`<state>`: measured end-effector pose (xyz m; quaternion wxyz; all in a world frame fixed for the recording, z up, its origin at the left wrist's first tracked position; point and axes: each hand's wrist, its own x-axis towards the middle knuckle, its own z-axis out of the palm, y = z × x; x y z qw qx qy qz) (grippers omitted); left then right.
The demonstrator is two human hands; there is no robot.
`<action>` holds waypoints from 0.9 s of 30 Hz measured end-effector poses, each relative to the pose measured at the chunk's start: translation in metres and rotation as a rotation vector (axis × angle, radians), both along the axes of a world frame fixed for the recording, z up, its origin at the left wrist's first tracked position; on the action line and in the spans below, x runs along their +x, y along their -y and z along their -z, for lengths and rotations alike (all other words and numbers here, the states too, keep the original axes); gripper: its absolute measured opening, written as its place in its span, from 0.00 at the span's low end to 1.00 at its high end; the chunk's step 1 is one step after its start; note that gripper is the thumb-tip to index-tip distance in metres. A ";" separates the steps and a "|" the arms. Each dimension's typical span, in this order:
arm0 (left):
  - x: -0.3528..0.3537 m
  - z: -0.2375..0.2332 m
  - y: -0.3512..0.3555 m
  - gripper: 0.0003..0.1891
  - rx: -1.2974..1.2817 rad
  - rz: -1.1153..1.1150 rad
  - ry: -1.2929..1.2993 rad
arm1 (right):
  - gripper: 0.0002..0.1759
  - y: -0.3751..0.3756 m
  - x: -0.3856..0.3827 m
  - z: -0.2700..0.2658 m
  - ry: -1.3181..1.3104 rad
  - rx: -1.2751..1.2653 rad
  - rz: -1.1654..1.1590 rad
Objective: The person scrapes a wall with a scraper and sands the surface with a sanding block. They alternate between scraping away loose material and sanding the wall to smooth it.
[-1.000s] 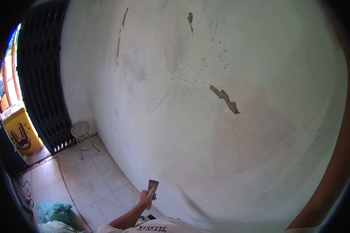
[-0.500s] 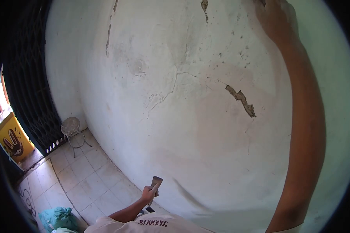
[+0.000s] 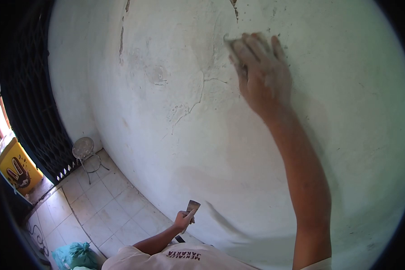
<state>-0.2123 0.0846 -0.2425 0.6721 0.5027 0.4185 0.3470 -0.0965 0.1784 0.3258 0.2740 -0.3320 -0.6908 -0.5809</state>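
Observation:
My left hand (image 3: 183,220), low near the wall, is closed around a putty knife (image 3: 193,206) whose blade points up. High on the cracked, pale plaster wall (image 3: 252,166), my right hand (image 3: 265,76) presses a thin grey sheet (image 3: 232,42), partly hidden under its fingers and blurred by motion. A branching crack (image 3: 201,92) runs to the left of that hand. Above it is a chipped patch (image 3: 235,6) of bare plaster. My right forearm and hand cover the larger broken gap in the wall.
A round metal stool (image 3: 83,147) stands by the wall on the tiled floor (image 3: 96,202). Farther left are a dark folding gate (image 3: 29,90) and a yellow box (image 3: 20,166). A tied teal plastic bag (image 3: 74,255) lies at the lower left.
My right hand has swept down and left across the wall from the upper right. My left hand, still holding the putty knife, has shifted slightly right in view.

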 end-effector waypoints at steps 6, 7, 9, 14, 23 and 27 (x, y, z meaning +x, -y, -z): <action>-0.031 0.003 0.004 0.32 0.016 -0.118 -0.001 | 0.15 0.014 -0.004 0.068 -0.005 -0.195 -0.002; -0.035 0.005 0.004 0.32 0.013 -0.134 0.001 | 0.15 0.017 -0.004 0.078 -0.002 -0.210 0.004; -0.044 0.003 0.004 0.32 0.008 -0.161 -0.014 | 0.17 0.020 -0.002 0.100 0.008 -0.278 0.003; -0.052 0.008 0.006 0.32 0.004 -0.199 0.025 | 0.19 0.043 0.010 0.167 0.041 -0.501 0.053; -0.073 0.009 0.016 0.32 0.024 -0.235 0.016 | 0.20 0.154 0.094 0.272 -0.031 -0.523 0.298; -0.079 0.014 0.020 0.32 0.021 -0.261 0.030 | 0.20 0.216 0.160 0.279 -0.127 -0.363 0.414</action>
